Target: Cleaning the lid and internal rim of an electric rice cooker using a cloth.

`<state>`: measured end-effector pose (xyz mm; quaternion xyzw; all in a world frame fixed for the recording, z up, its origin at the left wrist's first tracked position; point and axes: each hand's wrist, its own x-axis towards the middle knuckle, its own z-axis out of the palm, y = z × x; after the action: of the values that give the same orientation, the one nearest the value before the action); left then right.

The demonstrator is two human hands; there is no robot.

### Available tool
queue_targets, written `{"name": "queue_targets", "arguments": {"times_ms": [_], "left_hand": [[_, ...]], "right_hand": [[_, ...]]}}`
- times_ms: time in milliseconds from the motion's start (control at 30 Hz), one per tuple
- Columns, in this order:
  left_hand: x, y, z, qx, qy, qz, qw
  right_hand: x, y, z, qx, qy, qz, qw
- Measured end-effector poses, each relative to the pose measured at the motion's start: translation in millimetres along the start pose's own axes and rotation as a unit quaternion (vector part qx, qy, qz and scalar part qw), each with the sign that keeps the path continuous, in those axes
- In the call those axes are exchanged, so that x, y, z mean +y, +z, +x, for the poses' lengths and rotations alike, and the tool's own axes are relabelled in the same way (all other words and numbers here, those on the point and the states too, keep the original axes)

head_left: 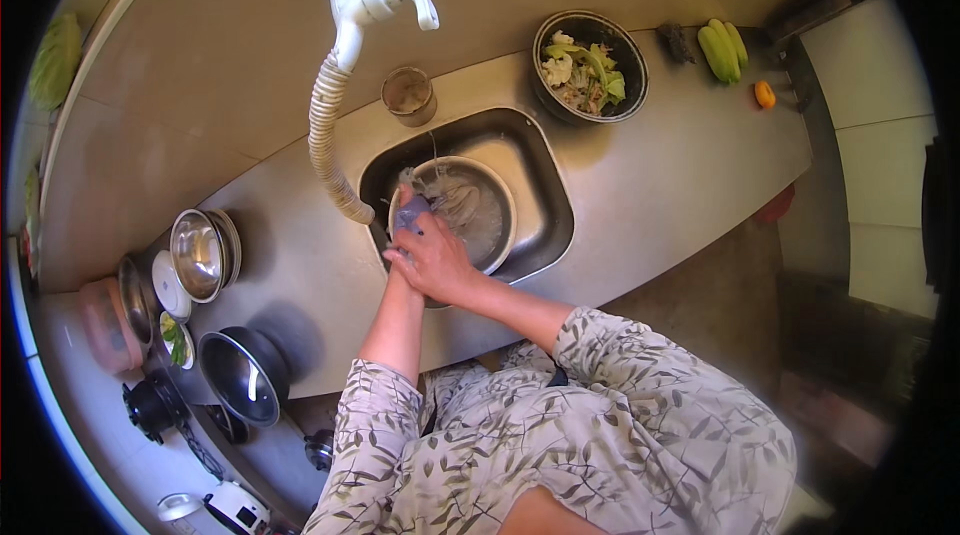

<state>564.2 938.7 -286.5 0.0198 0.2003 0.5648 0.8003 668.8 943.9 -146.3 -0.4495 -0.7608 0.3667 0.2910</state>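
Note:
My right hand [439,254] lies across my left hand [406,194] over a round metal bowl [504,190] in the sink. A purple-grey soft piece [411,214] shows between them, under my right fingers; its material is unclear. Most of my left hand is hidden, with one finger or thumb pointing up past the piece. Water splashes around that tip. Inside the bowl, a pale, limp, folded mass [459,201] lies in cloudy water [484,227]. The bowl stands in the left part of the steel sink basin [536,197].
A white tap [375,2] with a ribbed hose [326,122] hangs over the sink's left side. Behind stand a cup [409,96] and a dark pot [551,96] of vegetable scraps. Steel bowls [199,254] and a dark bowl [244,377] stand left; green vegetables [720,53] lie right.

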Motion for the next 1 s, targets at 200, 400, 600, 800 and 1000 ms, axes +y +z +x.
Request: {"name": "queue_targets", "arguments": {"times_ms": [200, 400, 600, 800, 1000], "left_hand": [[-12, -44, 15, 0.253, 0.1, 0.111, 0.956], [-3, 0, 18, 0.421, 0.041, 0.117, 0.899], [16, -2, -6, 0.446, -0.095, 0.307, 0.836], [12, 12, -10, 0.411, -0.148, 0.13, 0.89], [22, 52, -2, 0.276, -0.24, 0.017, 0.931]], "right_hand": [[47, 24, 30, -0.012, 0.144, 0.045, 0.988], [154, 39, 22, -0.06, 0.122, -0.099, 0.986], [206, 44, -19, -0.102, 0.041, -0.28, 0.954], [87, -2, 19, -0.21, 0.111, 0.048, 0.97], [4, -55, 14, -0.376, -0.066, 0.139, 0.914]]}}
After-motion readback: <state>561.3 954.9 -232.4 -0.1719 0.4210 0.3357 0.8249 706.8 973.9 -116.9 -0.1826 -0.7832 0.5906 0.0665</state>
